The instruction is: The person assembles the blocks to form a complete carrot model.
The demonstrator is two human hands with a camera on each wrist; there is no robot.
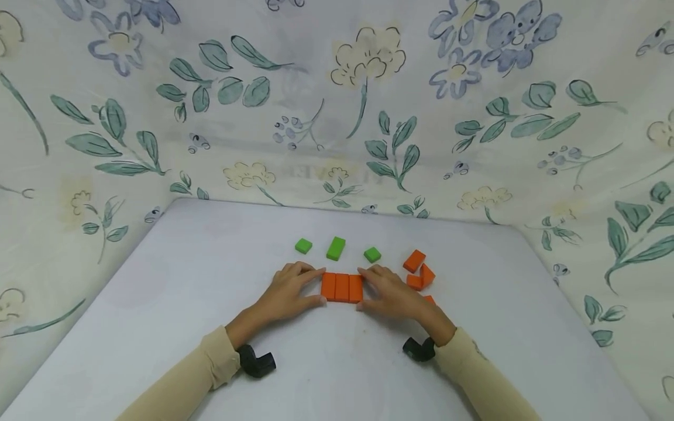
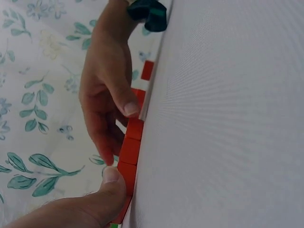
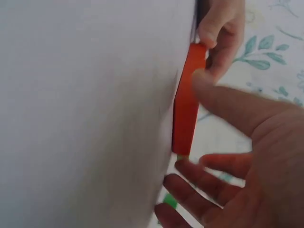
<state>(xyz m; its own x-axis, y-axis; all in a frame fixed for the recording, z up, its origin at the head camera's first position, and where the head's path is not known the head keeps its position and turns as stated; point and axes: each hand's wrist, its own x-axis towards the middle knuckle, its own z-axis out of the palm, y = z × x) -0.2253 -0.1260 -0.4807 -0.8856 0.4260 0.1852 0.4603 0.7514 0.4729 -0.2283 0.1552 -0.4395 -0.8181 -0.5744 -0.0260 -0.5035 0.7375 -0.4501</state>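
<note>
Three orange blocks point(image 1: 342, 287) lie side by side on the white table, their long sides together. At the left end my left hand point(image 1: 291, 290) pinches the outer block, thumb at the near corner and forefinger at the far one. My right hand point(image 1: 390, 292) spans the right-hand block in the same way; its other fingers spread loosely in the right wrist view. Seen low from the left wrist, the orange blocks point(image 2: 129, 151) form a row beside the left thumb point(image 2: 112, 176). The right thumb point(image 3: 213, 92) overlaps an orange block point(image 3: 186, 109) in the right wrist view.
Beyond the row lie a green square block point(image 1: 303, 245), a longer green block point(image 1: 336, 248) and another small green block point(image 1: 372, 254). Several loose orange pieces point(image 1: 415, 261) sit right of the right hand, one partly hidden by its wrist. A floral cloth point(image 1: 337, 117) stands behind the table.
</note>
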